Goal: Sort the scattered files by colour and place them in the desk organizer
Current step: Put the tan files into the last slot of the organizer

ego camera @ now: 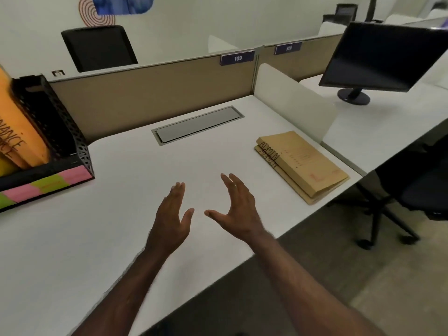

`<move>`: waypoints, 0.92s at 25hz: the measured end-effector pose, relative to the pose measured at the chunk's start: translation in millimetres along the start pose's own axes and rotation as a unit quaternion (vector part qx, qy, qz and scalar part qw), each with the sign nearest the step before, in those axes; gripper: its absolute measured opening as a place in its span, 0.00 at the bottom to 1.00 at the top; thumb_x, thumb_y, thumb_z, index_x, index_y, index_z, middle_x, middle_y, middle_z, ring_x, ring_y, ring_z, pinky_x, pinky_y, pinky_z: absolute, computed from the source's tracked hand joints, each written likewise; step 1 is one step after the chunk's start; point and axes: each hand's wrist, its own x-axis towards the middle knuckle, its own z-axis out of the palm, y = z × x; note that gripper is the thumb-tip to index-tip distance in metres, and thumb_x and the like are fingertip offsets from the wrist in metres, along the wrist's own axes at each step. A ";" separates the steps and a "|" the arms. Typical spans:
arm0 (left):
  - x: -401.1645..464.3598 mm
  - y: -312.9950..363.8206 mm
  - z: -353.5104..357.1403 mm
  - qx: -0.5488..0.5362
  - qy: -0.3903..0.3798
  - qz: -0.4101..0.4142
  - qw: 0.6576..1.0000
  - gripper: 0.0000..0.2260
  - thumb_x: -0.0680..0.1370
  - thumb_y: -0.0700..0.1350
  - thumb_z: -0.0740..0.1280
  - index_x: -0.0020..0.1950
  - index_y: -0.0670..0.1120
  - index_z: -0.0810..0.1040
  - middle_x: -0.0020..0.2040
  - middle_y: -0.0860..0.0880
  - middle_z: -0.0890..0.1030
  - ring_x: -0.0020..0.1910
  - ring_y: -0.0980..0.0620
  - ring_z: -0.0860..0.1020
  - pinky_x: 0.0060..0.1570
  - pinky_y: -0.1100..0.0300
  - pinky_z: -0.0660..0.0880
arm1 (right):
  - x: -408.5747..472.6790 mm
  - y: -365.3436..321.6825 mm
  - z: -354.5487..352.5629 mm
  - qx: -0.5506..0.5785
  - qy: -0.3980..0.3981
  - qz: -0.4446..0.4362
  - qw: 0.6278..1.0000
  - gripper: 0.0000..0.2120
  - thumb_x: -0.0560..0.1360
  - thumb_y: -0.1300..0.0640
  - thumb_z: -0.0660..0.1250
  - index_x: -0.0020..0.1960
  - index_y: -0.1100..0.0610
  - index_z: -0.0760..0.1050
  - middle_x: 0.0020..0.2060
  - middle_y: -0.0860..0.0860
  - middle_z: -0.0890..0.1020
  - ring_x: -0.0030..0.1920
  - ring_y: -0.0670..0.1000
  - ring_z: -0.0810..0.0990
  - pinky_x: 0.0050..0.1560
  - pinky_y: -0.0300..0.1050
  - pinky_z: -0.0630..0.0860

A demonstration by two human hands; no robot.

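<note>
Two brown files (305, 163) marked ADMIN lie stacked flat near the desk's right edge. A black mesh desk organizer (54, 132) stands at the left, with pink and green sticky labels along its front. Orange-yellow files (17, 137) marked FINANCE stand inside it. My left hand (173, 219) and my right hand (236, 209) hover over the middle of the white desk (121, 226), palms facing each other, fingers straight, holding nothing. The brown files lie to the right of my right hand, apart from it.
A grey cable hatch (197, 123) is set into the desk behind my hands. A beige partition (155, 90) closes the back and a white divider (293, 100) the right. A monitor (383, 57) stands on the neighbouring desk; an office chair (417, 190) sits at right.
</note>
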 end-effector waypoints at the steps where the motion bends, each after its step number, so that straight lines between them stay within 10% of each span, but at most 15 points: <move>1: -3.8 11.3 11.8 0.004 -0.006 0.006 1.000 0.34 0.82 0.45 0.71 0.85 0.44 0.60 0.84 0.46 0.62 0.83 0.45 0.61 0.79 0.40 0.65 | -9.0 13.0 -11.4 0.000 0.006 0.010 1.000 0.51 0.71 0.30 0.74 0.85 0.37 0.49 0.86 0.45 0.54 0.85 0.51 0.55 0.81 0.60 0.57; 23: 55.4 108.0 150.4 0.007 -0.112 0.104 0.988 0.33 0.80 0.57 0.65 0.83 0.48 0.65 0.83 0.46 0.64 0.82 0.43 0.65 0.80 0.37 0.60 | -31.6 145.6 -111.8 -0.034 0.076 0.133 0.988 0.51 0.70 0.26 0.72 0.83 0.35 0.48 0.85 0.45 0.53 0.84 0.53 0.56 0.80 0.66 0.58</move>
